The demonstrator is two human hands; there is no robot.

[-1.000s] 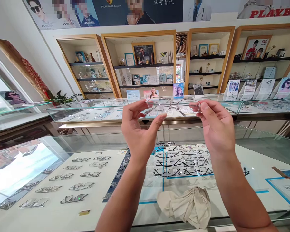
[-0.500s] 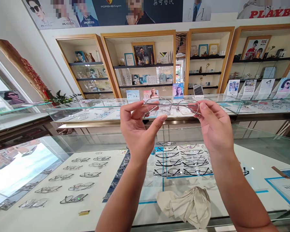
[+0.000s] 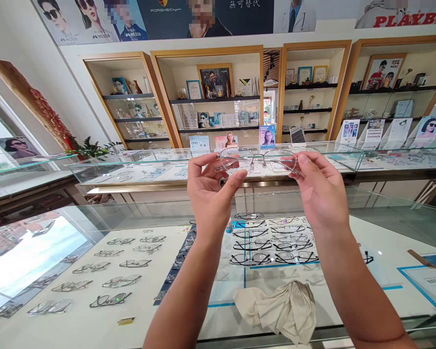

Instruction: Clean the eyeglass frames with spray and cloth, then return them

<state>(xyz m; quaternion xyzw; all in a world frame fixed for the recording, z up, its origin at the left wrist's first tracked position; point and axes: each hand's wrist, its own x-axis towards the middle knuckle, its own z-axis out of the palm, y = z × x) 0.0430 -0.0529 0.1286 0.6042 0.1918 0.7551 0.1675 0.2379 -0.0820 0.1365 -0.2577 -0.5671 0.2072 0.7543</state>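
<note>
A pair of thin-rimmed eyeglasses is held up in front of me, above the glass display case. My left hand grips the left end of the frame with its fingers, its thumb raised near the lower edge of the left lens. On the other side, my right hand pinches the right end between thumb and fingers. The lenses are clear, and the temples fold back behind the rims. Below the hands, a crumpled beige cleaning cloth lies on the glass top.
Several eyeglasses sit in rows inside the case beneath my hands, more at the left. A small gold piece lies at the lower left. Across the aisle stands another glass counter, with wooden wall shelves behind.
My left hand has shifted slightly right. The eyeglasses have turned a little in my hands, and the right hand has moved slightly left.
</note>
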